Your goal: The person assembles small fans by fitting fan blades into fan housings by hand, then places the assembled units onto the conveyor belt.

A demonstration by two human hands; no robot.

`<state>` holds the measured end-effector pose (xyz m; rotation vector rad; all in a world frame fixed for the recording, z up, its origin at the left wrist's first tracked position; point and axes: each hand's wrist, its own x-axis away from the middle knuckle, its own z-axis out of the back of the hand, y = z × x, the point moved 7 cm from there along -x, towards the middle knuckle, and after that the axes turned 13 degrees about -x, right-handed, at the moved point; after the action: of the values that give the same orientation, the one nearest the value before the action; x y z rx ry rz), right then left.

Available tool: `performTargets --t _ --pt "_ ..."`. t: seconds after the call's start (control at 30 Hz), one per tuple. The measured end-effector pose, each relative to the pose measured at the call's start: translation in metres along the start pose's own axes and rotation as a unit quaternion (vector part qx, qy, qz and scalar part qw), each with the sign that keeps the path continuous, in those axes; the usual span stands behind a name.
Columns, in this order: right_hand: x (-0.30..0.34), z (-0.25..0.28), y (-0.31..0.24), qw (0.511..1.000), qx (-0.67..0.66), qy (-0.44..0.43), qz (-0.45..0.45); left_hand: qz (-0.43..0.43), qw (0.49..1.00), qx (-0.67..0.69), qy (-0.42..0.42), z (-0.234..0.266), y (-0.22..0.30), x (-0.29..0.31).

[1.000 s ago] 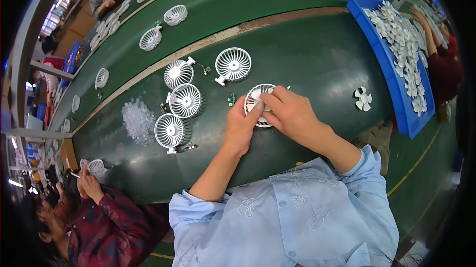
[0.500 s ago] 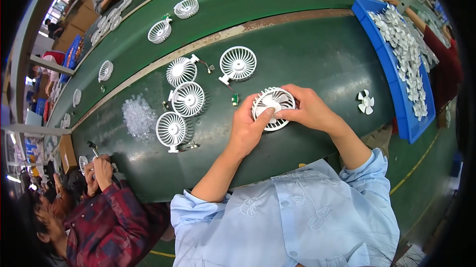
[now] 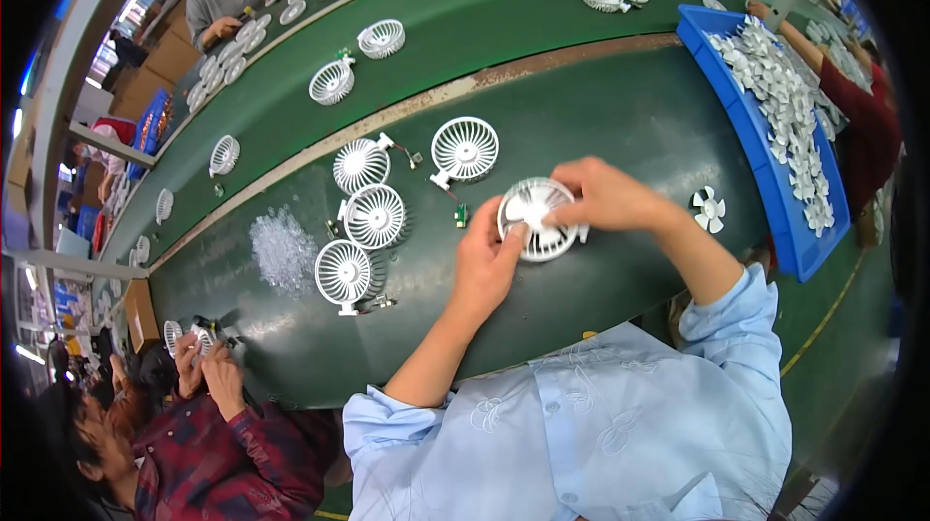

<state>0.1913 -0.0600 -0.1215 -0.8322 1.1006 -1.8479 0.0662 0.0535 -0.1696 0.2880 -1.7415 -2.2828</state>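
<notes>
A round white fan housing [image 3: 532, 247] with white blades inside sits in my left hand [image 3: 486, 258], which grips its left side with the thumb over the front. My right hand [image 3: 612, 194] is at the housing's upper right edge, its thumb and fingers bent around the rim; part of the fingers is hidden. Left of my hands lie several slatted white housings on the green table, among them one [image 3: 465, 149] with a wire leading to a small green circuit board [image 3: 461, 216]. A loose white fan blade [image 3: 709, 210] rests to the right.
A blue tray [image 3: 722, 100] full of white blades stands at the right. Small clear pieces [image 3: 282, 252] form a pile at the left. Beyond a worn ledge, a green conveyor belt [image 3: 465, 22] carries more housings. Co-workers sit at the lower left and far side.
The held housing has turned, and a stub now shows at its right edge. My right hand has shifted up and right along the rim. The whole view has shifted slightly.
</notes>
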Motion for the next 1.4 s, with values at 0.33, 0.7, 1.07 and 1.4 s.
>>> performTargets --t 0.33,0.7,1.07,1.4 --pt "-0.021 0.136 0.061 0.898 -0.251 0.362 0.001 -0.25 0.808 -0.51 0.156 0.017 0.051 -0.037" --pt "0.216 0.135 0.102 0.871 0.215 0.41 -0.162 -0.217 0.834 -0.493 0.119 0.016 0.065 -0.044" --pt "0.112 0.047 0.059 0.905 0.268 0.33 -0.004 -0.094 0.898 -0.43 -0.03 0.012 0.028 -0.034" --pt "0.074 0.027 0.066 0.962 -0.089 0.257 -0.028 0.053 0.994 -0.093 -0.033 0.001 0.013 -0.019"
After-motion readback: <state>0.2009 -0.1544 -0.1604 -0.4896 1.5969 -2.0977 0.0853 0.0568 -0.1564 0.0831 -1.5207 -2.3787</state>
